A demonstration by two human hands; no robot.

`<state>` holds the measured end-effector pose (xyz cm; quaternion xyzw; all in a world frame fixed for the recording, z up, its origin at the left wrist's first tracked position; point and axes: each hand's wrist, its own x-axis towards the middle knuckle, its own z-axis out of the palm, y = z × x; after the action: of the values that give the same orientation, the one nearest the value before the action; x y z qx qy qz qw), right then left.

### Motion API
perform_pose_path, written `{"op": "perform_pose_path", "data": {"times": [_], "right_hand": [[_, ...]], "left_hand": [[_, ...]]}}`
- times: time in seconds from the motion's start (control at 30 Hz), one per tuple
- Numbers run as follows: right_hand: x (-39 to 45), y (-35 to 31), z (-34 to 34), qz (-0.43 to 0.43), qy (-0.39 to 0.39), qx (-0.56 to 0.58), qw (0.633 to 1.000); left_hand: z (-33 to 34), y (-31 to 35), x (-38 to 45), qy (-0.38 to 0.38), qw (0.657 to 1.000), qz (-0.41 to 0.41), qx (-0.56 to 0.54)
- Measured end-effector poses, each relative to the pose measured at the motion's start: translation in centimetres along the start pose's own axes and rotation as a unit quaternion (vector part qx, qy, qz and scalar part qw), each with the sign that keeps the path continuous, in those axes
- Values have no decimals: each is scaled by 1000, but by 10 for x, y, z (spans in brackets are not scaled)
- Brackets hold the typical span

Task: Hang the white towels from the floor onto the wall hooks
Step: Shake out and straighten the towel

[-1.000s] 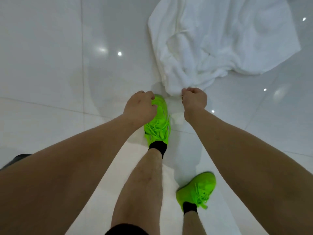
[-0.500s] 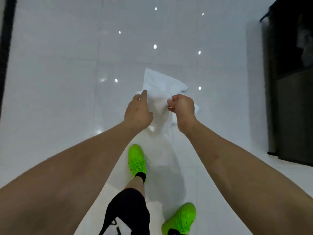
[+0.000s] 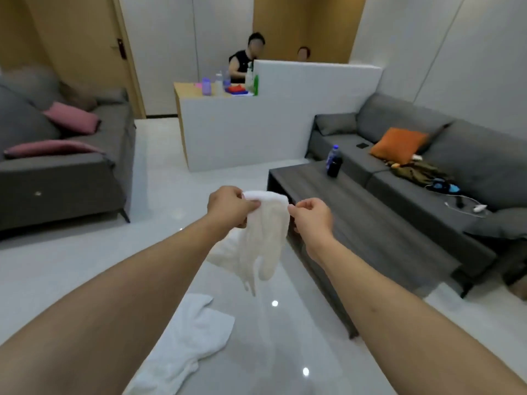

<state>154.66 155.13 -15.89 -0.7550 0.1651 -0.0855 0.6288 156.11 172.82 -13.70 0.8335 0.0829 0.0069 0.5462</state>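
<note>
A white towel (image 3: 263, 232) has been lifted off the floor, pinched by left hand (image 3: 229, 208) and right hand (image 3: 310, 215); another towel (image 3: 188, 337) lies below them, hooks unseen

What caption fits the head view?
Both hands, left hand and right hand, hold up a white towel; another towel lies on the floor.

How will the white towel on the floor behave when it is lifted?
Probably floppy: the towel on the floor lies crumpled, and the held towel droops below both hands. Likely light: fingers alone carry that one.
</note>
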Motion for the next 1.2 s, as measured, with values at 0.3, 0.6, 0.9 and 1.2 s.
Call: {"op": "perform_pose_path", "data": {"times": [0.3,0.6,0.9,1.2], "right_hand": [[-25,-41,-178,-102,-19,-160,982],[27,-29,-311,-61,97,-83,990],[154,-55,-393,-158,168,-195,953],[282,-75,-397,-73,26,-16,997]], "left_hand": [[154,179,-66,-84,984,155,-27],[267,240,-55,-223,955,183,-73],[355,314,30,-350,913,187,-98],[416,365,130,-402,894,194,-29]]}}
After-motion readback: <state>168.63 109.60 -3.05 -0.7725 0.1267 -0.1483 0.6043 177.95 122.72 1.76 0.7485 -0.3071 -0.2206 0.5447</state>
